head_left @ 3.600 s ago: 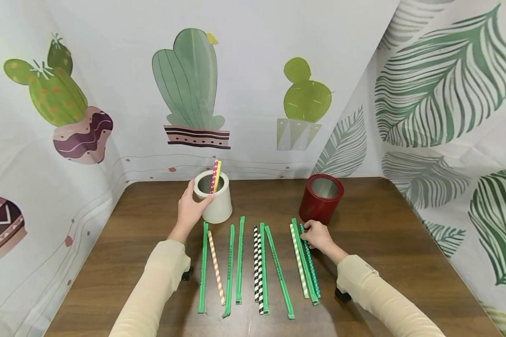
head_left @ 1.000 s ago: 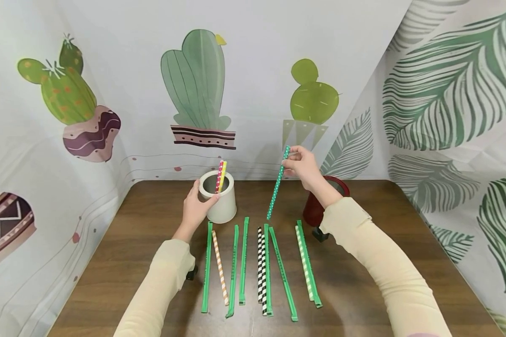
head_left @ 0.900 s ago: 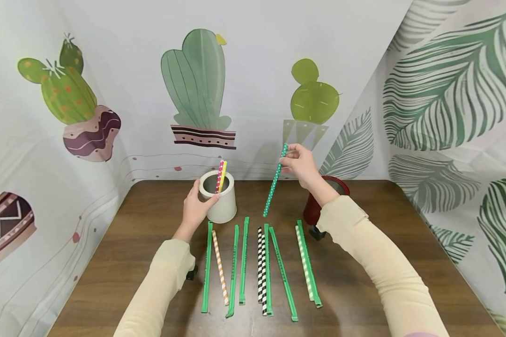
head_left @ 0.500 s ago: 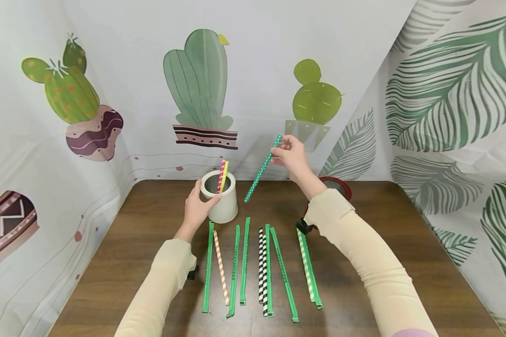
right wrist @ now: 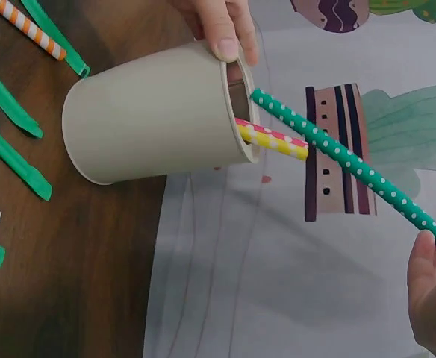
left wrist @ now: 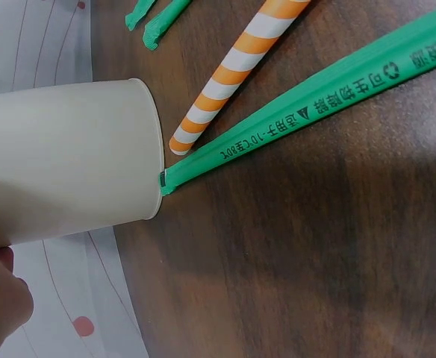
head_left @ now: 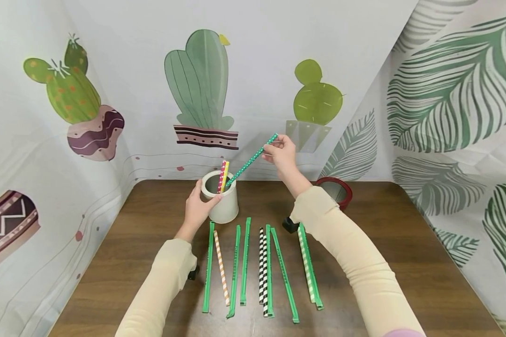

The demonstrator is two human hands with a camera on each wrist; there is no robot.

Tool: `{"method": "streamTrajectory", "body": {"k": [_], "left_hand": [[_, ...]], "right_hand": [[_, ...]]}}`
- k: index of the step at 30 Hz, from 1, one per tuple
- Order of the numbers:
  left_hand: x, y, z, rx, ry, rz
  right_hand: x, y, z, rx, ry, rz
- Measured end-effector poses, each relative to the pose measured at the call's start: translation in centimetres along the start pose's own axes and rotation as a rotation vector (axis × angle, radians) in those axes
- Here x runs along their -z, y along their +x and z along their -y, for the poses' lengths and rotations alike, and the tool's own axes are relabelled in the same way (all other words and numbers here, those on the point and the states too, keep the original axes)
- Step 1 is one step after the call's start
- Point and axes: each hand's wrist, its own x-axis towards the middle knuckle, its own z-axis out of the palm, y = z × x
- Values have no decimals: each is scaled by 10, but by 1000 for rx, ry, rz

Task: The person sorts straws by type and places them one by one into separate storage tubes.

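Left hand grips the white can near the far edge of the bench; right hand pinches the dotted green straw. Insertion appears in hand; steepening, then lowering, seems required.

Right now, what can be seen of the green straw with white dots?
The straw is a slim, straight tube, green with white dots, perhaps paper. It slants; the right hand pinches it near its upper end, its lower tip at the mouth of the white can. Whether the tip touches the can is unclear.
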Motion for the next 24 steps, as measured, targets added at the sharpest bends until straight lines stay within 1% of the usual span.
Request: {"method": "streamTrajectory", "body": {"k": [3,14,20,24], "left_hand": [[0,0,0,4,2,3],[1,-1,-2,6,8,2],[1,-2,-3,12,5,10],[2,-2,-3,21,4,17]], "right_hand": [[-5,-1,-6,3,-18,7],[-20,-3,-29,0,-140,36],[-28,-6,-39,-55,-162,49],[-32,-7,-47,-70,-192,64]]}}
